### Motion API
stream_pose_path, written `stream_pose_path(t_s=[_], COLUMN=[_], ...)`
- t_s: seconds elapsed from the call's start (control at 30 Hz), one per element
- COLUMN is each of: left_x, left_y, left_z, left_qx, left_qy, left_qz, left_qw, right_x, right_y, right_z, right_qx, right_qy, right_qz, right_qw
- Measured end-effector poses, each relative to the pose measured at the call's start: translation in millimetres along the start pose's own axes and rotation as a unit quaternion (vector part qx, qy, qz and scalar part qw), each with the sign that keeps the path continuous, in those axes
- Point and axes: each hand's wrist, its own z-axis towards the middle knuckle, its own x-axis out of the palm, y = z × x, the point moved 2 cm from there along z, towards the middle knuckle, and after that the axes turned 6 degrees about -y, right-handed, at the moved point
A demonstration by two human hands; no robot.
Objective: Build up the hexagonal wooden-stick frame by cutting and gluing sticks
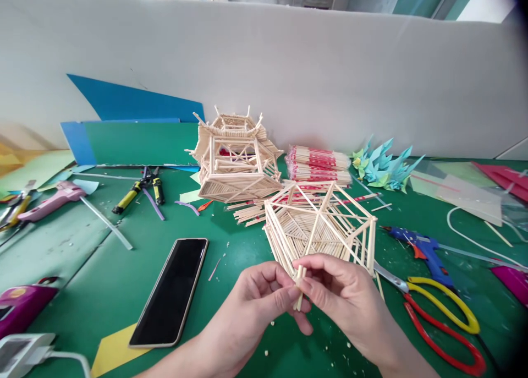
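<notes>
My left hand (258, 303) and my right hand (342, 298) meet low in the middle of the view. Both pinch a short wooden stick (300, 290), held nearly upright between the fingertips. Just behind them lies a hexagonal frame of wooden sticks (317, 224), tilted on the green table (124, 279). The stick's top end is close to the frame's near edge. Farther back stands a finished stick pavilion model (235, 158).
A black phone (171, 292) lies left of my hands. Yellow and red scissors (441, 317) and a blue glue gun (421, 248) lie at right. Loose sticks (249, 213), wrapped chopstick bundles (317, 163), pliers (140, 188), a pink glue gun (53, 199) and origami cranes (383, 166) sit behind.
</notes>
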Motion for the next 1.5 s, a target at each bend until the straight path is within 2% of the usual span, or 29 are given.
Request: stream_pose_path(t_s=[0.23, 0.57, 0.8, 0.9, 1.07, 1.27, 1.5], left_x=[-1.6, 0.9, 1.6, 3.1, 5.8, 6.5, 8.6], left_y=[-0.9, 0.7, 3.8, 6.6, 8.8, 9.1, 6.1], left_z=[2.3, 5.5, 4.1, 2.4, 2.4, 3.8, 3.2], left_qx=[-0.001, 0.001, -0.025, -0.027, -0.021, -0.022, -0.014], left_qy=[-0.014, -0.006, 0.012, 0.027, 0.006, 0.006, 0.009], left_qz=[0.022, 0.019, 0.0, 0.001, 0.021, 0.022, 0.032], left_qw=[1.0, 1.0, 1.0, 0.999, 1.0, 1.0, 0.999], right_x=[1.1, 3.5, 1.8, -0.1, -2.7, -4.7, -5.3], right_y=[0.9, -1.1, 1.4, 3.9, 4.4, 2.2, 1.7], right_z=[1.4, -0.8, 2.7, 2.1, 0.3, 1.1, -1.0], right_qx=[0.0, 0.014, 0.069, 0.061, 0.058, 0.058, 0.046], right_qy=[-0.019, -0.026, -0.047, -0.061, -0.068, -0.043, -0.046], right_qz=[0.001, 0.013, 0.124, 0.132, 0.109, 0.107, 0.117], right_qw=[1.0, 0.999, 0.989, 0.987, 0.99, 0.992, 0.991])
